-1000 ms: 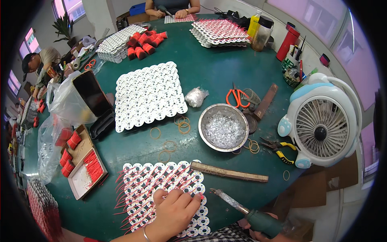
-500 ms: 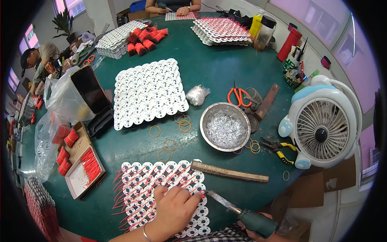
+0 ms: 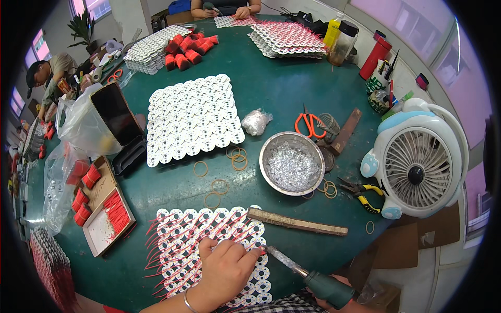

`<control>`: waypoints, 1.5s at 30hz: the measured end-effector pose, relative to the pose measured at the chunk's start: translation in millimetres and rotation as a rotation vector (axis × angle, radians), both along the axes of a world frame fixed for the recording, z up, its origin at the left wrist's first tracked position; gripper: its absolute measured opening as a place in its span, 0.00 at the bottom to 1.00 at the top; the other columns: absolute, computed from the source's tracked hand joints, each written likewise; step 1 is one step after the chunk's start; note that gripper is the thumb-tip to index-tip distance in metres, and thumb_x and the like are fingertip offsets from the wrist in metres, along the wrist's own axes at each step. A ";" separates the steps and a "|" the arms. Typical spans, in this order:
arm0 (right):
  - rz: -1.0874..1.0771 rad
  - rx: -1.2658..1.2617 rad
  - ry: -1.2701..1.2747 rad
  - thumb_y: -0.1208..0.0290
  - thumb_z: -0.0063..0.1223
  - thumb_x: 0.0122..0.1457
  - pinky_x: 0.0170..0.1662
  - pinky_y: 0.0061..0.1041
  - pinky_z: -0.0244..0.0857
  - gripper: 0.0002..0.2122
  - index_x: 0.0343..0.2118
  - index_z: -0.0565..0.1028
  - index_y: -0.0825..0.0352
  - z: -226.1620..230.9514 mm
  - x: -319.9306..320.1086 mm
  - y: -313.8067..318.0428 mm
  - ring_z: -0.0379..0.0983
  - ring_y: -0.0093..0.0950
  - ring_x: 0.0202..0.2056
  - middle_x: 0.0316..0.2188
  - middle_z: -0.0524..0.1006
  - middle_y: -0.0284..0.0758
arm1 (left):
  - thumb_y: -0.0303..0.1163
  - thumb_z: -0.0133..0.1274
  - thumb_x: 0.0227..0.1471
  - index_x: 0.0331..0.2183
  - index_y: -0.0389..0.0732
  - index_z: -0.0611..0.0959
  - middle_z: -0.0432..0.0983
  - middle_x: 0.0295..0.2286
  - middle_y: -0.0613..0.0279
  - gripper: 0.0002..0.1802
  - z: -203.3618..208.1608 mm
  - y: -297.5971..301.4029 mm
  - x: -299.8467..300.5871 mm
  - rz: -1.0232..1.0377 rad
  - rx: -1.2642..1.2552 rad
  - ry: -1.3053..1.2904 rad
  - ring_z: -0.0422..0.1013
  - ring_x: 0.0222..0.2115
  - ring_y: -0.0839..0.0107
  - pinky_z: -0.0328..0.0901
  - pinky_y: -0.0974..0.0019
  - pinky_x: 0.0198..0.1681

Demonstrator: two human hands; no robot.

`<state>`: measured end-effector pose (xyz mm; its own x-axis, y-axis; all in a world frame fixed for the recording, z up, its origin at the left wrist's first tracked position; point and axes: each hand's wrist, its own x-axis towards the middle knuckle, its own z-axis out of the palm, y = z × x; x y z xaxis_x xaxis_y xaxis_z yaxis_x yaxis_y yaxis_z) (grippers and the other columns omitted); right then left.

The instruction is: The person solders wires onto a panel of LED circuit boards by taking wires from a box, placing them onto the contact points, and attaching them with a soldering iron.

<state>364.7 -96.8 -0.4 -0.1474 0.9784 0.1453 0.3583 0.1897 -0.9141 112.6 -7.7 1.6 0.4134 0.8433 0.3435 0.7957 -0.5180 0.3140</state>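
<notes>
Right hand — mostly cut off

- Left hand lies flat on a sheet of white discs with red wires at the table's near edge.
- Right hand grips a soldering iron, tip touching the sheet.
- Metal bowl sits mid-table.

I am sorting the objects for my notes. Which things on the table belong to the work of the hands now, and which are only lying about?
In use:
left hand pressing the panel of round boards with red wires
right hand holding the soldering iron

Lying about:
white fan
metal bowl
orange scissors
yellow-handled pliers
rubber bands
</notes>
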 end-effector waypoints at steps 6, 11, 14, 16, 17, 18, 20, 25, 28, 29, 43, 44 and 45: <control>0.141 0.190 -0.252 0.69 0.57 0.52 0.42 0.29 0.68 0.20 0.47 0.70 0.72 -2.5 11.1 -3.2 0.75 0.32 0.38 0.36 0.77 0.43 | 0.32 0.55 0.41 0.27 0.52 0.82 0.64 0.19 0.74 0.06 4.8 0.1 1.0 -0.026 -0.013 -0.015 0.64 0.25 0.76 0.51 0.62 0.37; -0.032 -0.219 0.364 0.76 0.56 0.52 0.38 0.24 0.66 0.20 0.49 0.69 0.69 -28.9 20.2 -29.7 0.73 0.25 0.33 0.34 0.76 0.37 | 0.31 0.57 0.39 0.27 0.51 0.82 0.65 0.19 0.75 0.07 -0.7 -3.5 -3.4 -0.030 0.048 0.008 0.64 0.25 0.75 0.52 0.62 0.36; -0.087 -0.048 0.486 0.72 0.57 0.55 0.41 0.27 0.68 0.21 0.51 0.67 0.73 -21.6 14.7 -22.1 0.76 0.29 0.34 0.35 0.78 0.40 | 0.31 0.53 0.42 0.28 0.50 0.82 0.67 0.20 0.75 0.06 9.7 -7.3 -5.9 -0.021 0.061 -0.009 0.66 0.26 0.76 0.53 0.63 0.38; -0.045 -0.070 0.442 0.73 0.57 0.54 0.40 0.27 0.68 0.21 0.50 0.67 0.74 -18.3 14.4 -22.4 0.76 0.29 0.35 0.35 0.77 0.41 | 0.31 0.54 0.42 0.28 0.50 0.82 0.67 0.19 0.76 0.07 19.6 -15.5 -6.4 0.006 0.108 -0.055 0.66 0.25 0.78 0.52 0.63 0.39; -0.026 -0.081 0.419 0.73 0.56 0.54 0.40 0.27 0.68 0.21 0.50 0.67 0.74 -16.7 14.3 -23.0 0.76 0.29 0.35 0.36 0.77 0.42 | 0.31 0.54 0.42 0.28 0.50 0.82 0.67 0.19 0.76 0.07 19.0 -18.9 -6.5 0.006 0.104 -0.057 0.66 0.25 0.78 0.52 0.63 0.39; -0.004 -0.089 0.396 0.74 0.56 0.54 0.40 0.27 0.69 0.21 0.50 0.67 0.74 -15.7 14.0 -21.8 0.76 0.29 0.35 0.36 0.77 0.42 | 0.31 0.54 0.42 0.28 0.50 0.82 0.67 0.19 0.76 0.06 17.9 -21.1 -7.3 0.008 0.090 -0.030 0.66 0.25 0.78 0.52 0.62 0.39; 0.037 -0.104 0.348 0.75 0.56 0.54 0.39 0.27 0.69 0.21 0.50 0.67 0.74 -13.4 13.5 -20.3 0.76 0.30 0.35 0.37 0.77 0.43 | 0.31 0.54 0.42 0.28 0.51 0.82 0.66 0.19 0.76 0.06 14.1 -24.1 -8.6 0.008 0.077 -0.006 0.66 0.25 0.78 0.51 0.62 0.40; 0.150 -0.151 0.241 0.77 0.55 0.53 0.38 0.27 0.71 0.20 0.49 0.67 0.75 -14.7 11.9 -14.3 0.75 0.30 0.36 0.38 0.76 0.45 | 0.31 0.54 0.43 0.28 0.51 0.82 0.64 0.18 0.75 0.06 -0.8 -25.2 -10.0 -0.002 0.047 0.016 0.66 0.25 0.78 0.50 0.61 0.40; 0.208 -0.175 0.171 0.78 0.55 0.53 0.37 0.27 0.72 0.20 0.49 0.67 0.75 -13.0 10.5 -11.2 0.75 0.31 0.36 0.39 0.75 0.46 | 0.31 0.54 0.43 0.28 0.51 0.82 0.64 0.19 0.75 0.06 0.7 -25.6 -9.5 -0.008 0.031 0.018 0.66 0.25 0.78 0.50 0.61 0.40; 0.206 -0.176 0.171 0.78 0.55 0.53 0.37 0.27 0.72 0.20 0.49 0.67 0.75 -12.9 9.7 -9.9 0.75 0.31 0.36 0.39 0.75 0.46 | 0.31 0.54 0.43 0.28 0.51 0.82 0.64 0.19 0.75 0.06 0.8 -25.4 -9.3 -0.009 0.030 0.017 0.66 0.25 0.78 0.50 0.61 0.40; 0.152 -0.899 1.039 0.70 0.51 0.57 0.36 0.26 0.71 0.19 0.49 0.67 0.75 6.1 19.7 -4.3 0.75 0.32 0.36 0.40 0.74 0.47 | 0.31 0.61 0.32 0.26 0.50 0.82 0.62 0.17 0.73 0.10 -3.2 -22.5 -7.9 -0.016 0.059 -0.003 0.64 0.24 0.74 0.53 0.61 0.36; 0.134 -0.965 1.160 0.71 0.51 0.57 0.36 0.25 0.71 0.19 0.49 0.67 0.75 6.5 19.0 -2.6 0.75 0.31 0.36 0.40 0.75 0.47 | 0.31 0.61 0.32 0.26 0.50 0.82 0.62 0.17 0.73 0.10 -2.2 -23.2 -8.6 -0.014 0.060 -0.001 0.64 0.24 0.74 0.53 0.61 0.36; 0.114 -1.030 1.282 0.72 0.51 0.57 0.35 0.25 0.71 0.18 0.49 0.67 0.75 7.4 19.1 -1.4 0.75 0.31 0.35 0.39 0.75 0.47 | 0.31 0.57 0.37 0.27 0.49 0.81 0.63 0.18 0.73 0.08 0.1 -23.4 -8.3 -0.020 0.028 0.018 0.64 0.24 0.75 0.53 0.62 0.37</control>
